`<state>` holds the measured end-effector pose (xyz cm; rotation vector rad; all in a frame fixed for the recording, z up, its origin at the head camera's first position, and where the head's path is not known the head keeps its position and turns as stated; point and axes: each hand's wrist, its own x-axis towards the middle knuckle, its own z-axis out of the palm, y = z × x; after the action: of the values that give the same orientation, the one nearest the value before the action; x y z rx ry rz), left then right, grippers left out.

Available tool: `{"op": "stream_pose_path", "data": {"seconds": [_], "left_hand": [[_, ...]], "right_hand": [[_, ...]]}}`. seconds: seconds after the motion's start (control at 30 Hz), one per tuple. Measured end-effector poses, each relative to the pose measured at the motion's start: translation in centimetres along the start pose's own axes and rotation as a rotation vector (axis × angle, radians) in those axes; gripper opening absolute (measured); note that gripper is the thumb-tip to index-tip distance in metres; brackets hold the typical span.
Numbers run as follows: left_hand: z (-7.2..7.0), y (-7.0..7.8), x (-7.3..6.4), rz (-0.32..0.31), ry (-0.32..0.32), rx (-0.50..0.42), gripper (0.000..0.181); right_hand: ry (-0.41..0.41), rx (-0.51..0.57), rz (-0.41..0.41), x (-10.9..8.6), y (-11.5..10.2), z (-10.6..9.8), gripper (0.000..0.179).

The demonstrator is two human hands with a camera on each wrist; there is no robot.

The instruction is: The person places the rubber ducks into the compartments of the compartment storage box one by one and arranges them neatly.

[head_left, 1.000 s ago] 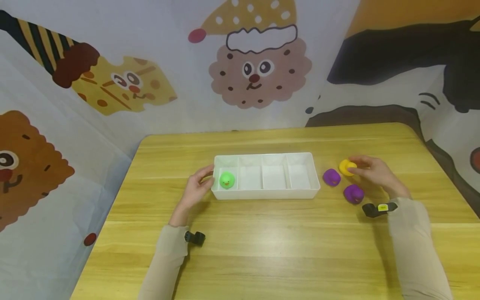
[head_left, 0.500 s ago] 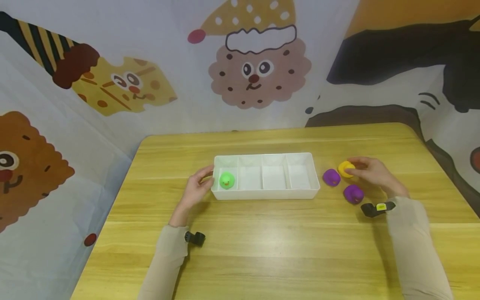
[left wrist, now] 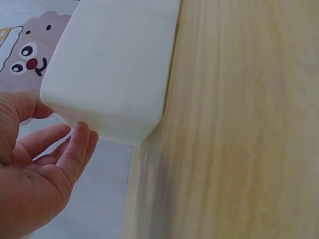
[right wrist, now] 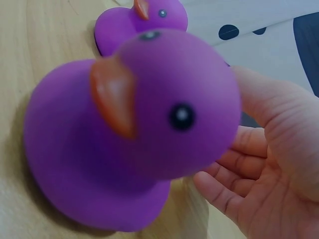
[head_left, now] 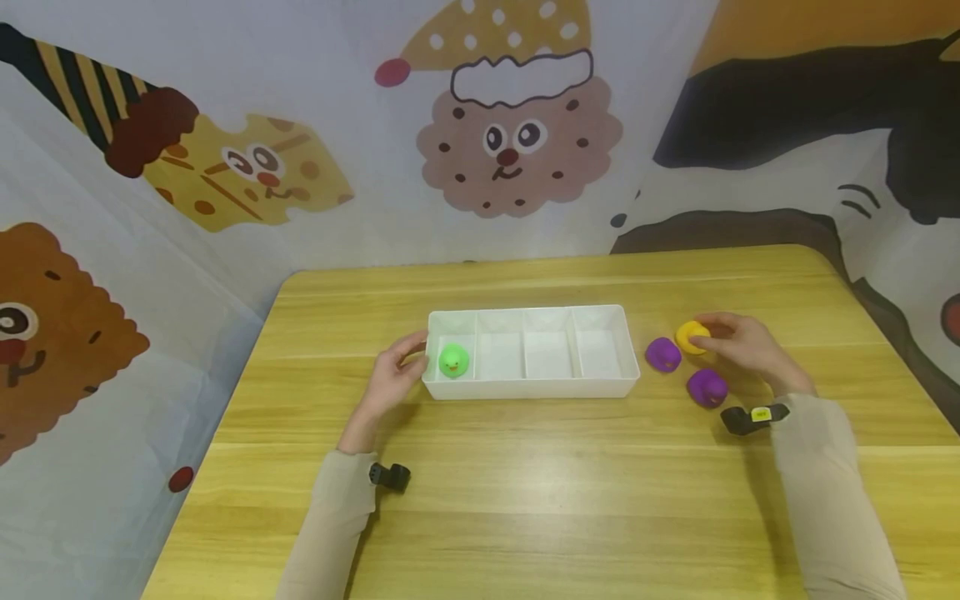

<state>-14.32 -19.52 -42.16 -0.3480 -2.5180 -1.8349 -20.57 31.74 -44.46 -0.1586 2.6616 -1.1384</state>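
In the head view, a white four-compartment tray (head_left: pixel 528 388) stands on the table, with a green rubber duck (head_left: pixel 453 361) in its leftmost compartment. My left hand (head_left: pixel 396 372) touches the tray's left end. The left wrist view shows relaxed fingertips (left wrist: pixel 79 134) against the end wall and the thumb close to the rim. My right hand (head_left: pixel 746 343) pinches a yellow rubber duck (head_left: pixel 691 337) between thumb and fingers, right of the tray. Two purple ducks lie close by, one (head_left: pixel 663 355) nearer the tray and one (head_left: pixel 707 388) nearer me. In the right wrist view the near purple duck (right wrist: pixel 169 109) hides the yellow one.
The wooden table (head_left: pixel 525 492) carries everything. Behind it hangs a pale cloth backdrop (head_left: pixel 360 217) printed with cartoon food figures. A small black camera is strapped at each wrist, above a beige sleeve (head_left: pixel 828 492).
The right hand and the yellow duck have shifted very slightly leftward, toward the tray. The left hand, tray and other ducks stay where they were.
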Motion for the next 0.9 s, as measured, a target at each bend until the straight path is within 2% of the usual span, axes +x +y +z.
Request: {"op": "stream_pose_path", "data": {"seconds": [0.43, 0.7, 0.9], "left_hand": [[0.0, -0.1, 0.1, -0.016, -0.003, -0.021, 0.041], [0.0, 0.1, 0.0, -0.029, -0.003, -0.022, 0.042], [0.0, 0.1, 0.1, -0.031, -0.005, -0.028, 0.042]], "right_hand": [[0.048, -0.020, -0.013, -0.4, -0.4, 0.1, 0.063], [0.113, -0.035, -0.051, -0.8, -0.6, -0.8, 0.059], [0.127, -0.019, -0.059, -1.2, -1.4, -1.3, 0.058]]}}
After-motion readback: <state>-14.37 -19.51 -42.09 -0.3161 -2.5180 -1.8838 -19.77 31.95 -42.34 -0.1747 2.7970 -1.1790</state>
